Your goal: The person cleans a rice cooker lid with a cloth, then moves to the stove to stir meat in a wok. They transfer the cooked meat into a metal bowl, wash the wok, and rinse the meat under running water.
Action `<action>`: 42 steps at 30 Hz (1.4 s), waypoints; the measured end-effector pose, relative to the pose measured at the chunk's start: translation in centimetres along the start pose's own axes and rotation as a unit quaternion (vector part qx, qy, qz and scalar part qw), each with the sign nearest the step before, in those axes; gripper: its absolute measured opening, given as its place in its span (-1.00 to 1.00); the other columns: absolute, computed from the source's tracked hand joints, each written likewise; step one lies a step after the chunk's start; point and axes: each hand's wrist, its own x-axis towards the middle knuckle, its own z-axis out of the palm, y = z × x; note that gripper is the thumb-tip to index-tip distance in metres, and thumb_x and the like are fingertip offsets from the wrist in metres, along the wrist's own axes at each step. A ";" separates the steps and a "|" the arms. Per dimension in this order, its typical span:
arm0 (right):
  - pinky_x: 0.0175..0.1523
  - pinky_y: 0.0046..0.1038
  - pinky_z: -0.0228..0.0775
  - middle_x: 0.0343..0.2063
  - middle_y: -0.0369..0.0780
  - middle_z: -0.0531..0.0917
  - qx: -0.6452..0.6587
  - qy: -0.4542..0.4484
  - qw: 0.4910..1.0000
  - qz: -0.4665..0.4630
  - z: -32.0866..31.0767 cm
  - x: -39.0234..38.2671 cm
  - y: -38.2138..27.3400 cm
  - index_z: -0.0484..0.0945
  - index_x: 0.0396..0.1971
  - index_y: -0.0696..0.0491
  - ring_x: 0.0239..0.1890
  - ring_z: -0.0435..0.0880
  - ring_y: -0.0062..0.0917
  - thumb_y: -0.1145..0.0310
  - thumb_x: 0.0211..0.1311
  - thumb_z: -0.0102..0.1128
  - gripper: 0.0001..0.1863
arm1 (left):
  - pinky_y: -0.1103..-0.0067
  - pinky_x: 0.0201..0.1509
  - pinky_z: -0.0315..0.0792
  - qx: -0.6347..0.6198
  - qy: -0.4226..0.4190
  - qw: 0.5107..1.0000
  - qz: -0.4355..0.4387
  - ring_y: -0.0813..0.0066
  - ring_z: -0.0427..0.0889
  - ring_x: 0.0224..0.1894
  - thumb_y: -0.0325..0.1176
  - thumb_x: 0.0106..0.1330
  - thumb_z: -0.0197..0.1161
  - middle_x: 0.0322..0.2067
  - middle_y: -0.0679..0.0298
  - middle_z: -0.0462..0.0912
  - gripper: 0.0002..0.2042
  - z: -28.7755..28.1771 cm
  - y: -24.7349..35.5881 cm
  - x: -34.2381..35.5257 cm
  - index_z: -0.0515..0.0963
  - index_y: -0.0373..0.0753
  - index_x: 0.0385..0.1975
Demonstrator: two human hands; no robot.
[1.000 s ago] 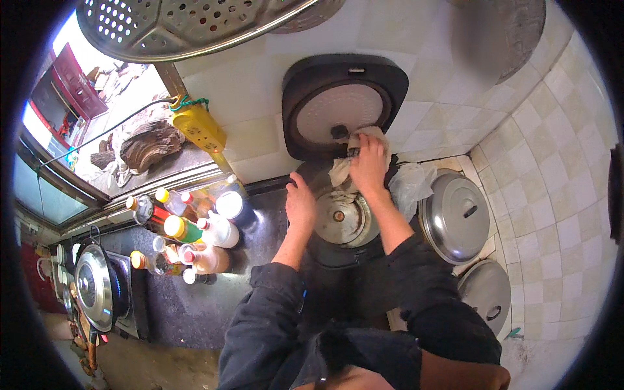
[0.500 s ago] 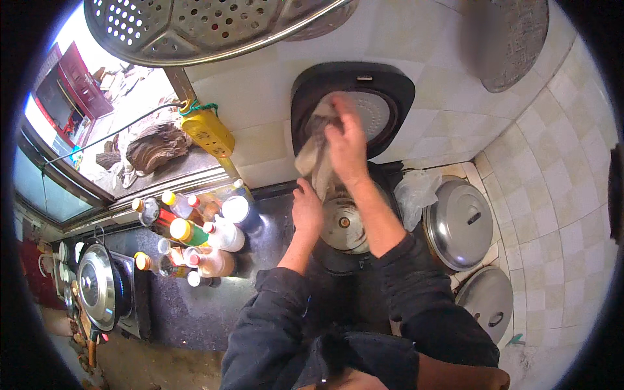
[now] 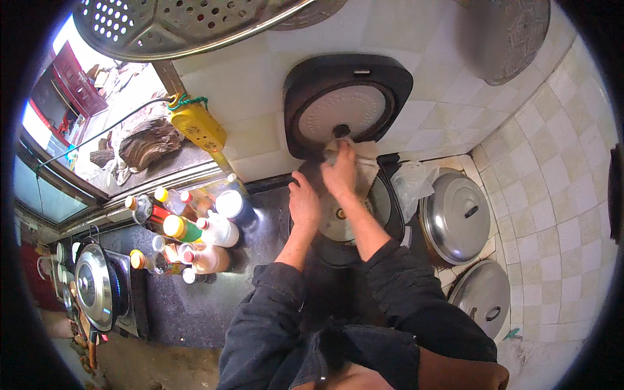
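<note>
Head view, looking straight down over a dark stone counter against a white tiled wall.

Black electric rice cooker stands open at centre. Its hinged black lid is tipped back against the wall, pale round inner plate facing up.

Right hand: fingers curled down and closed over a crumpled pale cloth, pressing it where the lower edge of the lid meets the cooker's back rim. The cloth bunches out to the right of the knuckles.

Left hand: lies flat, fingers together, on the cooker's left rim, just beside the right wrist. It holds nothing that I can see; it looks to be steadying the body.

Inside the cooker a round silvery metal part shows under the right forearm; whether it is the pot floor or a plate, I cannot tell.

Progress, as a judgement: the wipe is at the hinge zone. The inner lid plate looks dull and evenly pale, with no obvious residue, so it may be done. The front rim and right side are hidden by the arm; state unknown.

Surroundings: cluster of sauce and oil bottles with coloured caps to the left; two domed steel pot lids to the right; clear plastic bag between cooker and lids.
</note>
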 end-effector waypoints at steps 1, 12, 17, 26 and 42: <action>0.30 -0.23 0.20 0.13 0.05 0.38 0.041 -0.010 0.999 0.031 1.0 -0.5 -0.8 0.29 0.17 0.23 0.20 0.36 -0.04 0.52 -0.12 0.26 -0.28 | 0.31 -0.21 0.61 -0.016 0.000 1.000 -0.007 -0.03 0.66 -0.20 -0.43 0.26 0.15 -0.12 -0.15 0.46 -0.35 0.0 0.1 0.0 -0.02 -0.44 0.27; 0.25 -0.17 0.31 -0.05 -0.11 0.56 0.746 -0.089 0.594 0.287 -8.7 2.8 2.8 0.45 -0.01 0.14 0.04 0.52 -0.24 0.57 0.08 0.05 -0.60 | 0.26 -0.13 0.58 -0.046 -0.030 0.998 -0.007 -0.08 0.62 -0.13 -0.43 0.21 0.18 -0.06 -0.17 0.43 -0.30 -1.5 0.3 -0.1 -0.04 -0.41 0.30; 0.07 -0.33 0.45 -0.13 -0.20 0.59 0.594 -0.080 0.794 0.105 -14.1 0.9 4.2 0.44 -0.01 0.15 -0.09 0.59 -0.38 0.57 0.12 0.08 -0.63 | 0.26 -0.14 0.58 -0.066 -0.030 0.997 -0.004 -0.09 0.63 -0.15 -0.42 0.17 0.23 -0.07 -0.17 0.45 -0.30 -1.7 0.2 0.0 0.01 -0.41 0.26; 0.21 -0.19 0.28 -0.03 -0.04 0.59 -0.203 -0.173 0.956 -0.124 -0.9 -1.9 0.1 0.52 -0.01 0.11 0.11 0.48 -0.12 0.38 0.20 0.12 -0.66 | 0.14 -0.06 0.48 -0.168 -0.023 0.985 -0.042 -0.22 0.58 -0.11 -0.26 0.20 0.24 -0.09 -0.26 0.49 -0.43 -2.8 0.5 -0.1 0.14 -0.42 0.08; 0.22 -0.24 0.30 -0.06 -0.16 0.62 0.405 -0.360 0.830 0.130 -2.7 0.6 3.9 0.55 0.02 0.08 0.04 0.55 -0.32 0.29 0.24 0.06 -0.63 | 0.14 0.06 0.42 -0.278 -0.034 0.960 -0.024 -0.28 0.56 -0.06 -0.34 0.12 0.23 -0.15 -0.28 0.57 -0.40 -3.3 -2.2 -0.2 0.08 -0.40 0.08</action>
